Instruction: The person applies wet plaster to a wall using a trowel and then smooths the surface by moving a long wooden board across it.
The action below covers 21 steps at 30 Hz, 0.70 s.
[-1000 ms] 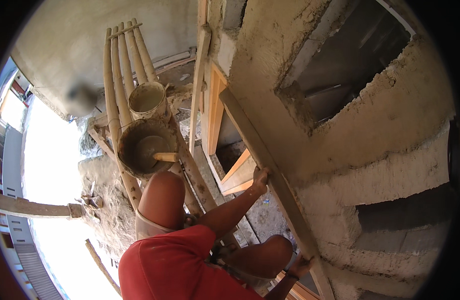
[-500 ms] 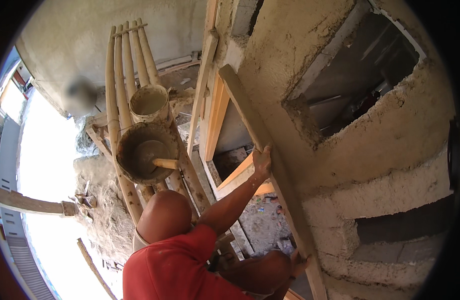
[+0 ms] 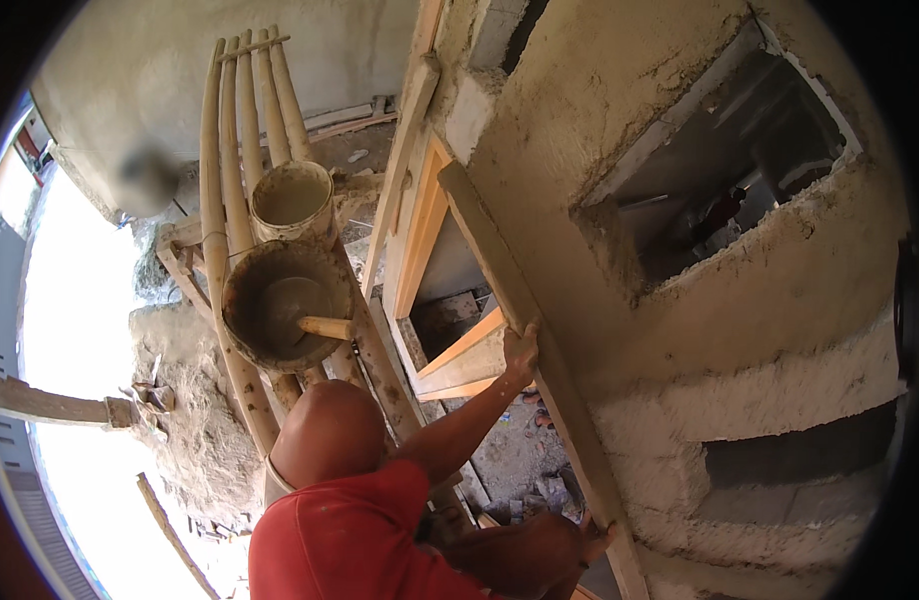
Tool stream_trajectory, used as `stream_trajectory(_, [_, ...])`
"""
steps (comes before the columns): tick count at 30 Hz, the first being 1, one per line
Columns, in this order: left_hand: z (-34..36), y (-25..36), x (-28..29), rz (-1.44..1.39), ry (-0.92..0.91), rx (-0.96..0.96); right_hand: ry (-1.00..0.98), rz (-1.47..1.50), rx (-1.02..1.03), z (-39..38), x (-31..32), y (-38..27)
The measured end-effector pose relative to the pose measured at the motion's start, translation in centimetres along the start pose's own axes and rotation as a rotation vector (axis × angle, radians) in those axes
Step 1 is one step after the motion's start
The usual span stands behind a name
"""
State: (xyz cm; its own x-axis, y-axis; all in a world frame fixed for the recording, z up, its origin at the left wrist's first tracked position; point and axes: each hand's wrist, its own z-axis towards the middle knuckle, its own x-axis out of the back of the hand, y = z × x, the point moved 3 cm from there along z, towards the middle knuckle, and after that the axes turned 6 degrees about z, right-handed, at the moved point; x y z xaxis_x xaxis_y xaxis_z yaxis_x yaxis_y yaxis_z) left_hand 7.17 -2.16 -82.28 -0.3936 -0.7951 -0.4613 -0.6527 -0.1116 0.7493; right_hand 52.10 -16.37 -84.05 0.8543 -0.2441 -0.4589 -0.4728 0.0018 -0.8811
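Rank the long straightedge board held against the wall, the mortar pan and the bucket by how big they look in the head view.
1. Long straightedge board, easily the largest.
2. Mortar pan.
3. Bucket, somewhat smaller, but it sits farther from the camera, so the gap between it and the pan is unsure.

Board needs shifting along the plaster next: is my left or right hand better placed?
Neither: your left and right hands are out of view. Only the red-shirted person holds the long board. Their upper hand grips it mid-length and their lower hand holds its near end. The upper hand looks better placed to steer.
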Motion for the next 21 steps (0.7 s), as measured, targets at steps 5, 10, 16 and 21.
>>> stream_trajectory(5, [0.1,-0.2,0.9,-0.018,-0.03,0.002,0.098,0.624,-0.161,1.0,1.6,1.7])
stream_trajectory(10, [4.6,5.8,0.7,0.051,0.086,-0.227,0.231,0.397,-0.178,-0.8,-9.5,1.3])
stream_trajectory(16, [2.7,17.1,-4.3,0.276,0.084,-0.335,0.0,0.43,-0.172,0.7,-13.4,0.4])
stream_trajectory(21, [2.7,19.1,-4.5,0.232,0.063,-0.363,-0.064,0.654,-0.328,0.1,-15.6,-0.3])
